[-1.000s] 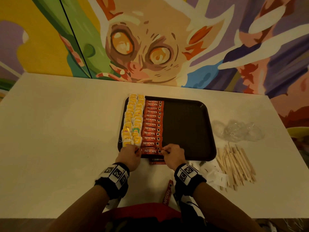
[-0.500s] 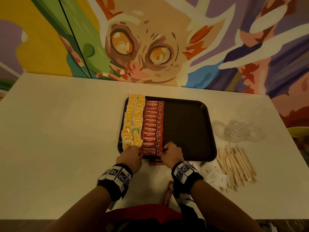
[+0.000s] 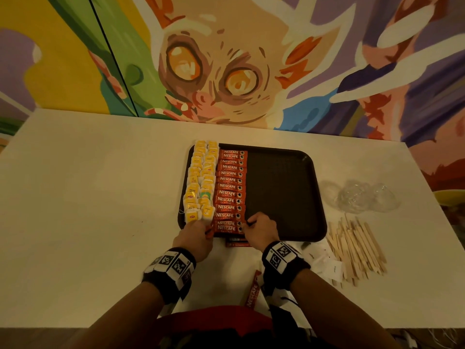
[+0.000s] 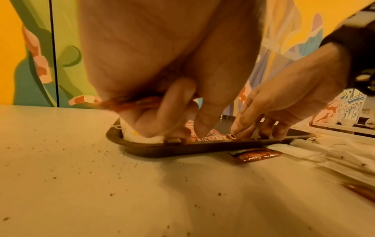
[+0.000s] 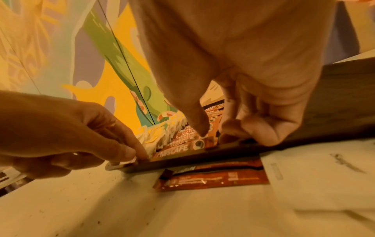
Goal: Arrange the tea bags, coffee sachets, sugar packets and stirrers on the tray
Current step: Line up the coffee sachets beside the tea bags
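Note:
On the black tray [image 3: 281,192] a double column of yellow tea bags [image 3: 201,182] lies at the left, and a column of red coffee sachets [image 3: 230,187] lies beside it. Both hands are at the tray's front edge, on the nearest sachet [image 3: 226,228]. My left hand [image 3: 198,230] presses its left end with thumb and fingertip and seems to keep more red sachets [image 4: 131,102] under its curled fingers. My right hand [image 3: 256,227] pinches the right end [image 5: 199,143]. Wooden stirrers [image 3: 357,248] and white sugar packets [image 3: 324,260] lie on the table to the right of the tray.
Two loose sachets [image 5: 213,178] lie partly under the tray's front rim. Another sachet [image 3: 253,290] lies near my body. Crumpled clear plastic [image 3: 362,197] sits to the right of the tray. The tray's right half is bare. A painted wall stands behind the table.
Both hands have shifted slightly forward over the tray's front edge. The sachet between them now lies against the near end of the red column.

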The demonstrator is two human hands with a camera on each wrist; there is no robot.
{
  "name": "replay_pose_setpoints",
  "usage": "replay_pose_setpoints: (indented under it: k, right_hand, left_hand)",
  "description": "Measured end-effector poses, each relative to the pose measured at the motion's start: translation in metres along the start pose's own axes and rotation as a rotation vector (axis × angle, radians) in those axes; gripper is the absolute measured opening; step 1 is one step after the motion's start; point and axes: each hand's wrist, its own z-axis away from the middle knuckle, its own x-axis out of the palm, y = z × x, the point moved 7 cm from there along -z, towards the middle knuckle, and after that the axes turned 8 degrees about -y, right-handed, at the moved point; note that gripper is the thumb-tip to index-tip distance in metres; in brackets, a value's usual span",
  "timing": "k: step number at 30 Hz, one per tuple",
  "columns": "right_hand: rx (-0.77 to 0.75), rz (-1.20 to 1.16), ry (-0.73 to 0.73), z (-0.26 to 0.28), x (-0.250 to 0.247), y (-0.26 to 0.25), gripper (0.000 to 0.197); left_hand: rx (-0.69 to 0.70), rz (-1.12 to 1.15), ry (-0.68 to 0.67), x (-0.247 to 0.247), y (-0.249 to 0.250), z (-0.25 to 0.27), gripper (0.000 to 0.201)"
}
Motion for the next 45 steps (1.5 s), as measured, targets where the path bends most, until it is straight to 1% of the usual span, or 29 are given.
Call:
replay_pose_setpoints:
  k: [2,4,6,7,9,11,13,14,16,20,23,25,28,30,32,36,40,43,45]
  right_hand:
    - [-0.048,-0.055,0.028,0.005,-0.006,0.001,0.02]
    - [-0.113,-0.052,0.05,0.014,-0.011,0.003,0.014]
    - [-0.179,0.054,0.043,0.024,-0.013,0.007,0.006]
    - [-0.208,0.124,0.021,0.028,-0.011,0.009,0.006]
    - [-0.256,0.276,-0.033,0.035,-0.004,0.014,0.012]
    - [-0.283,0.413,-0.086,0.04,0.004,0.018,0.024]
    - [-0.296,0.495,-0.114,0.044,0.011,0.019,0.034]
    - [-0.299,0.506,-0.114,0.045,0.013,0.019,0.036]
    - [-0.295,0.499,-0.109,0.047,0.016,0.019,0.033]
    - [-0.323,0.489,-0.156,0.052,0.026,0.018,0.027]
    - [-0.361,0.436,-0.184,0.058,0.021,0.017,0.026]
    - [-0.396,0.429,-0.242,0.063,0.016,0.02,0.026]
    - [-0.467,0.539,-0.359,0.073,0.014,0.029,0.031]
    - [-0.509,0.644,-0.409,0.079,0.017,0.035,0.034]
    - [-0.518,0.712,-0.444,0.084,0.021,0.039,0.038]
    - [-0.547,0.77,-0.416,0.089,0.027,0.038,0.031]
    - [-0.579,0.774,-0.382,0.091,0.033,0.029,0.023]
    - [-0.583,0.725,-0.361,0.09,0.035,0.025,0.018]
    - [-0.577,0.677,-0.359,0.089,0.037,0.025,0.017]
  left_hand:
    - [0.014,0.02,0.018,-0.002,-0.001,0.002,0.028]
    - [0.036,0.034,0.02,-0.003,-0.002,0.003,0.024]
    - [0.075,0.034,-0.008,0.001,-0.001,0.003,0.019]
    - [0.097,0.02,-0.035,0.004,0.001,0.003,0.018]
    - [0.13,-0.01,-0.088,0.011,0.006,0.005,0.017]
    - [0.153,-0.026,-0.108,0.016,0.01,0.006,0.017]
    - [0.174,-0.027,-0.118,0.02,0.014,0.007,0.017]
    - [0.18,-0.025,-0.122,0.022,0.015,0.008,0.018]
    - [0.194,-0.027,-0.121,0.024,0.016,0.01,0.021]
    - [0.249,-0.105,-0.127,0.028,0.022,0.014,0.033]
    - [0.272,-0.227,-0.171,0.037,0.029,0.014,0.04]
    - [0.285,-0.329,-0.175,0.043,0.032,0.014,0.042]
    - [0.305,-0.411,-0.154,0.048,0.034,0.016,0.041]
    - [0.324,-0.426,-0.146,0.049,0.035,0.017,0.039]
    - [0.332,-0.444,-0.151,0.048,0.034,0.018,0.036]
    - [0.328,-0.471,-0.14,0.046,0.029,0.021,0.034]
    - [0.341,-0.444,-0.101,0.047,0.028,0.023,0.038]
    - [0.368,-0.427,-0.101,0.05,0.03,0.023,0.045]
    - [0.381,-0.452,-0.121,0.053,0.032,0.022,0.041]
